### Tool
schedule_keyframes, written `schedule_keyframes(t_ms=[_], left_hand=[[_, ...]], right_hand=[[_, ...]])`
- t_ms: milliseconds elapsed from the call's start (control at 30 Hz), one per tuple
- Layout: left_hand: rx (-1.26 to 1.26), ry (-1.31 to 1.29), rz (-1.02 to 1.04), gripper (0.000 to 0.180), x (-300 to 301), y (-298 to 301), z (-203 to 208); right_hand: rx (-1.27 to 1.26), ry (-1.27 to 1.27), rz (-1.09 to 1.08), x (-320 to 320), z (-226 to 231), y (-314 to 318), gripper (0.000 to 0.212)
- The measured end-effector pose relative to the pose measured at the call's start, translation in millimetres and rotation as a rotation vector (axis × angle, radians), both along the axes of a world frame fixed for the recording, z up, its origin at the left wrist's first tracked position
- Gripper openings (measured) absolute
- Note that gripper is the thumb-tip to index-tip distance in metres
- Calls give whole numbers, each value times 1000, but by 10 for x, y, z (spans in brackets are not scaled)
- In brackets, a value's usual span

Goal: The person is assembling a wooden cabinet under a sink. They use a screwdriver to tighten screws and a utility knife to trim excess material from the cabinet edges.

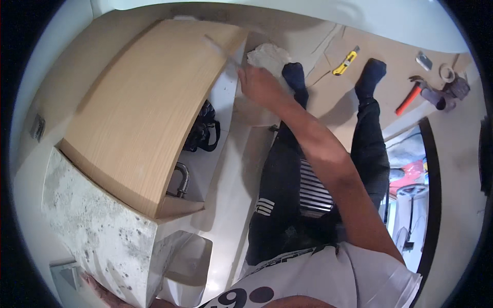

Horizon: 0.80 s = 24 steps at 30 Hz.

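Woodgrain panel (154,92), pale tan and finely streaked, spreads across the left of my head view, its long edges bowed by the lens. At its near end stands a whitish side panel (102,220), mottled with grey smears and dark specks. Beneath the tan edge, in the opening, sit a glossy, wrinkled black bundle (205,128) and a shiny, curved metal pipe (185,179). A smooth, see-through bin (197,254) with rounded corners is just beside the side panel.

My right forearm reaches up and leftward, elbow bent, over my dark trousers. My right hand (261,87) is closed around one end of a thin, greyish strip (221,50), which slants over the panel's far right corner; it is too blurred for me to name. My left hand (105,296) lies low beside the side panel, fingers pointing up and left, partly cut off; whether it grips anything, I cannot tell.

Near my socked feet, a yellow box cutter (345,61) and a red-handled hammer (409,98) lie on the brown floor covering (328,95).
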<state>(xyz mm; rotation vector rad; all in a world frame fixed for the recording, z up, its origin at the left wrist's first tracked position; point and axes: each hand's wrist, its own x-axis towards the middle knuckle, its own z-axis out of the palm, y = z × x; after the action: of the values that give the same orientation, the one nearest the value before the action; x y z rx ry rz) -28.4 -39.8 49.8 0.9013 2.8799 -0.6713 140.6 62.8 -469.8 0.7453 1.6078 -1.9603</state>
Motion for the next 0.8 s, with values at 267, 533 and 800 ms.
schedule_keyframes(t_ms=[267,533,800], left_hand=[[9,45,18,57,106,56,-166],[-22,87,36,57,300,193,-178],[26,82,-23,57,362,180,-319]], right_hand=[[93,63,-136,315,301,-315,33],[195,135,-64,643,602,-307,41],[96,150,33,112,-12,-14,40]])
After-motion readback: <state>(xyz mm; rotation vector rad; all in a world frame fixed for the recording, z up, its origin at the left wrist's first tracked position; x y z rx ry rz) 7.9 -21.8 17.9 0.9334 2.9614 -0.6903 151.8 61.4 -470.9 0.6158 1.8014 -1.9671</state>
